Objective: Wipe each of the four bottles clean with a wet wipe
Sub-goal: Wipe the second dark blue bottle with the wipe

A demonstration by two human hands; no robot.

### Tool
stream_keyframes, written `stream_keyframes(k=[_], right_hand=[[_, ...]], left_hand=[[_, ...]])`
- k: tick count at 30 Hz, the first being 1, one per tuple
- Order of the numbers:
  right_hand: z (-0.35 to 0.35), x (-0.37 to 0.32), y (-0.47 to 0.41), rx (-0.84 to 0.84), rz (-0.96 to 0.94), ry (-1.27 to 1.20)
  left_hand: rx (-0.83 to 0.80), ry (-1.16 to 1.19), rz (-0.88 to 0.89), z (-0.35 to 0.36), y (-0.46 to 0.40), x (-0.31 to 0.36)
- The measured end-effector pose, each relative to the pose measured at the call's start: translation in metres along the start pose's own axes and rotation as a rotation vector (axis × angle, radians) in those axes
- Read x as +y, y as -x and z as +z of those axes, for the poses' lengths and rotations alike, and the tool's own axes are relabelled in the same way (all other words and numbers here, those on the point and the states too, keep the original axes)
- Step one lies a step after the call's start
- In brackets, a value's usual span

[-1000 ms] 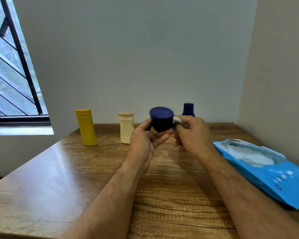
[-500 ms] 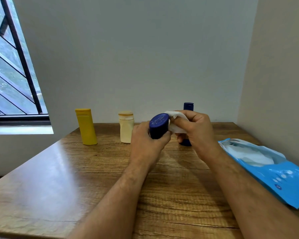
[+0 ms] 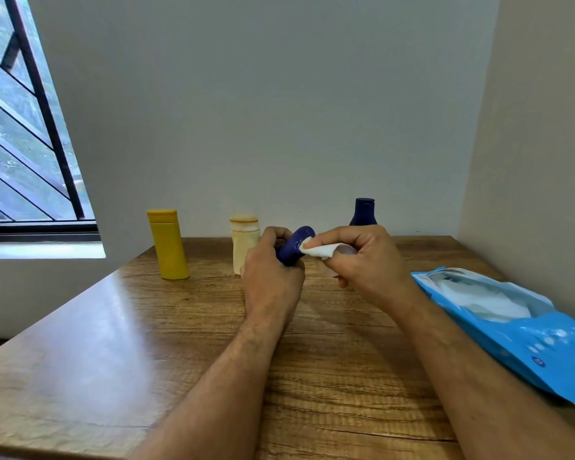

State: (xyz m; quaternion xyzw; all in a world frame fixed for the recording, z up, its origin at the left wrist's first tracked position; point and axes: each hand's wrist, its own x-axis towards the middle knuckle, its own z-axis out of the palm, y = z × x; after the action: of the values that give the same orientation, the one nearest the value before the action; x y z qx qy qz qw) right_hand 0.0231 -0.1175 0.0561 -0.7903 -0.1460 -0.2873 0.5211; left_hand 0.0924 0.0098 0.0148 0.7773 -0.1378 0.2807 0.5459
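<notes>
My left hand (image 3: 271, 280) grips a small dark blue bottle (image 3: 294, 246) tilted above the table, its flat end turned up and to the right. My right hand (image 3: 362, 260) pinches a white wet wipe (image 3: 319, 250) against that end. At the back of the table stand a yellow bottle (image 3: 168, 244), a cream bottle (image 3: 243, 242) partly hidden by my left hand, and a second dark blue bottle (image 3: 364, 212) whose lower part is behind my right hand.
A blue pack of wet wipes (image 3: 512, 330) lies open on the right side of the wooden table (image 3: 113, 343). Walls close off the back and right. A barred window (image 3: 20, 144) is at the left.
The held bottle has tilted, so its end now faces right instead of toward me. My right hand has brought the wipe onto that end, and both hands have dropped slightly.
</notes>
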Motion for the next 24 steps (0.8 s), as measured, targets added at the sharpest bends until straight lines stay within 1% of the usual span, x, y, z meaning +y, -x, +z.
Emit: stream_keyframes(k=[2, 5, 9, 11, 13, 16, 18, 21, 24], right_hand=[[0.001, -0.004, 0.001, -0.028, -0.032, -0.004], [0.003, -0.005, 0.002, -0.018, -0.06, -0.003], [0.002, 0.004, -0.003, 0.145, -0.074, 0.12], [0.001, 0.005, -0.004, 0.191, -0.086, 0.143], [0.001, 0.005, -0.003, 0.16, -0.081, 0.131], [0.002, 0.001, 0.0, 0.043, -0.067, 0.074], [0.003, 0.001, 0.0, 0.03, -0.074, 0.07], [0.004, 0.004, -0.003, 0.152, -0.079, 0.101], [0.003, 0.004, -0.003, 0.243, -0.111, 0.149]], left_hand=[[0.002, -0.011, 0.006, 0.002, 0.0, -0.001], [0.003, -0.035, 0.016, 0.003, 0.0, -0.001], [-0.009, -0.021, 0.033, 0.002, 0.001, 0.002], [-0.02, -0.017, 0.038, 0.002, 0.002, 0.002], [-0.024, -0.001, 0.038, 0.002, 0.002, 0.002], [-0.015, 0.049, 0.026, 0.0, 0.001, 0.003], [-0.022, 0.06, 0.018, 0.0, 0.002, 0.004], [-0.062, 0.07, 0.038, -0.001, 0.005, 0.007], [-0.101, 0.136, 0.037, -0.002, 0.007, 0.011]])
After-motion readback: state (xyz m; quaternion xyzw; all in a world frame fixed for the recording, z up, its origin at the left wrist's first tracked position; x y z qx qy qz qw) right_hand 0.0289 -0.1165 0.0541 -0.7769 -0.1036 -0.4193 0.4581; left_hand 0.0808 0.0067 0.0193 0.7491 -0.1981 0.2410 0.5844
